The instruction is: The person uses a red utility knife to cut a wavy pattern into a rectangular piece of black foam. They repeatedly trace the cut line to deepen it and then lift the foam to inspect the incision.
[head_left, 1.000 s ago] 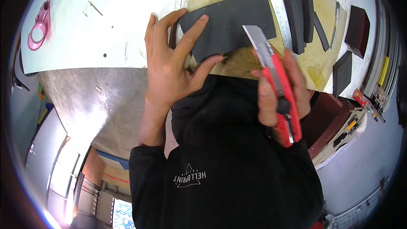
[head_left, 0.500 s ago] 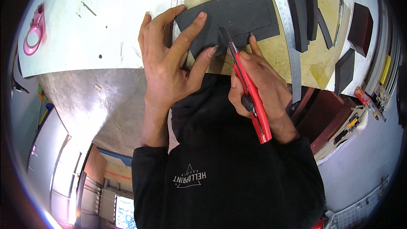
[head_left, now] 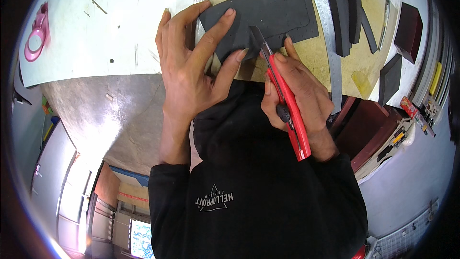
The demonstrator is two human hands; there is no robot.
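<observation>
A flat black sheet, looking like foam or rubber, lies at the table's near edge with a thin line along its right and lower part. My left hand rests on its left end, fingers spread and thumb at the lower edge. In my right hand is a red utility knife with a black slider, its blade out and pointing up and left. The blade tip is over the middle of the sheet; whether it touches cannot be seen. My right index fingertip meets the sheet's lower edge.
A steel ruler lies just right of the sheet. Beyond it are black strips, a slim pen-like tool, a yellow translucent scrap and a dark red block. A pink ring-shaped tool sits far left on the white surface.
My right hand and the knife have shifted slightly right. The sheet has edged a little up and right in view, and my left thumb has moved up slightly.
</observation>
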